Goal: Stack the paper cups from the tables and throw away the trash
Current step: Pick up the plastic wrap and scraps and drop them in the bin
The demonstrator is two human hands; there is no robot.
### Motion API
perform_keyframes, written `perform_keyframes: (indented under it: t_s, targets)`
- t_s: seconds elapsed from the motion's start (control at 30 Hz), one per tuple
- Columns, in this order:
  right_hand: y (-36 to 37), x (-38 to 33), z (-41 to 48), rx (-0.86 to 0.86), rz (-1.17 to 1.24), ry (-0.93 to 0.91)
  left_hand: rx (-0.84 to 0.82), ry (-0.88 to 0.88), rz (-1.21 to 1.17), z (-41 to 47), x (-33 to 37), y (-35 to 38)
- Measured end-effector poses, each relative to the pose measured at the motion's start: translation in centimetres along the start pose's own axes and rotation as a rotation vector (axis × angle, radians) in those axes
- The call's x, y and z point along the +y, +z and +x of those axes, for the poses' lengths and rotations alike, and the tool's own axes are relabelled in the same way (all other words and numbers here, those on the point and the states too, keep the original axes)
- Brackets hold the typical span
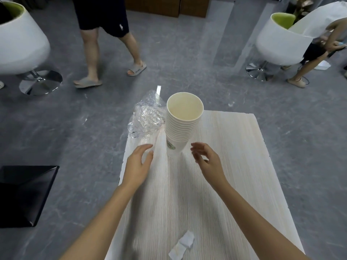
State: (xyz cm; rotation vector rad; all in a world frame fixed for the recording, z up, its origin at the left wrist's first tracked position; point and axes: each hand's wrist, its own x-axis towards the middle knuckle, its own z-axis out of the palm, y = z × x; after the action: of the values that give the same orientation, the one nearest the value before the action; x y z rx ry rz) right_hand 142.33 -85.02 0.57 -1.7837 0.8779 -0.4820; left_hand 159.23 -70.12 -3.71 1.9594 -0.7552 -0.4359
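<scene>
As left hand (138,164) and right hand (207,162) flank the cup stack (181,128), fingers (146,147) spread, its logo (170,145) is illegible

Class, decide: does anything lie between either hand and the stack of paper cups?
Nothing visible does. The left hand and right hand flank the stack of paper cups with only bare table between. The plastic wrapper lies at the stack's far left; the crumpled paper lies near the front edge.

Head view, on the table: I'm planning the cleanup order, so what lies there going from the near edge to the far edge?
crumpled white tissue → stack of paper cups → clear plastic wrapper
</scene>
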Motion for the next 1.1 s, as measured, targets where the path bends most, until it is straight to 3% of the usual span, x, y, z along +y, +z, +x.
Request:
perform_keyframes:
  t_s: [0.13, 0.3, 0.53, 0.67, 1.0, 1.1]
  targets:
    - [2.7, 0.8, -1.5, -0.106, -0.013, 0.061, -0.142, -0.027, 0.238, -2.5, -4.8, 0.3]
    - [7.3, 0.2, -1.3, -0.206, -0.017, 0.013, -0.293, 0.068, 0.505, -3.6, -8.9, 0.9]
    - [14.6, -1.8, 4.3, -0.164, -0.062, -0.121, -0.33, 0.167, 0.75, -3.3, -11.1, 0.8]
    - [18.0, -3.4, 8.8, -0.037, -0.08, -0.198, -0.29, 0.235, 0.786, -3.8, -10.8, 0.9]
    - [21.8, -6.1, 17.4, 0.487, -0.306, -0.33, -0.284, 0.239, 0.837, -3.8, -11.3, 1.3]
    - [22.6, -6.1, 19.8, 0.491, -0.5, -0.183, -0.287, 0.235, 0.822, -3.8, -11.4, 1.4]
